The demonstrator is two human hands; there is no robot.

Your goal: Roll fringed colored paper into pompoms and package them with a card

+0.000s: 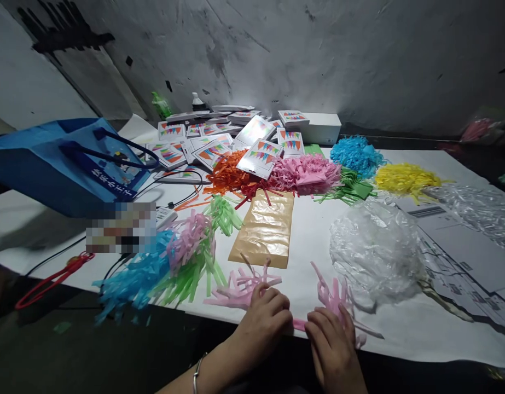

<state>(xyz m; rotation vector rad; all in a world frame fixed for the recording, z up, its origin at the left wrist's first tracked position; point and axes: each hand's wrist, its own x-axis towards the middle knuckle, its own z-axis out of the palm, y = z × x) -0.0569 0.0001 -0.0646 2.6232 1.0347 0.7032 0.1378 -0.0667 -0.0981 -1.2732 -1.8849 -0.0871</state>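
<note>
A pink fringed tissue strip lies at the table's front edge, its cut ends fanned out on both sides. My left hand has its fingers curled over the left part of it, and my right hand has its fingers closed over the right part. Only a short pink piece shows between the hands. Just beyond them lies a brown paper-like packet. To the left are green, pink and blue fringed bundles.
Flat printed packages are heaped at the back, with orange, pink, green, blue and yellow bundles before them. Crumpled clear plastic lies right. A blue bag, cables and a red cord are left.
</note>
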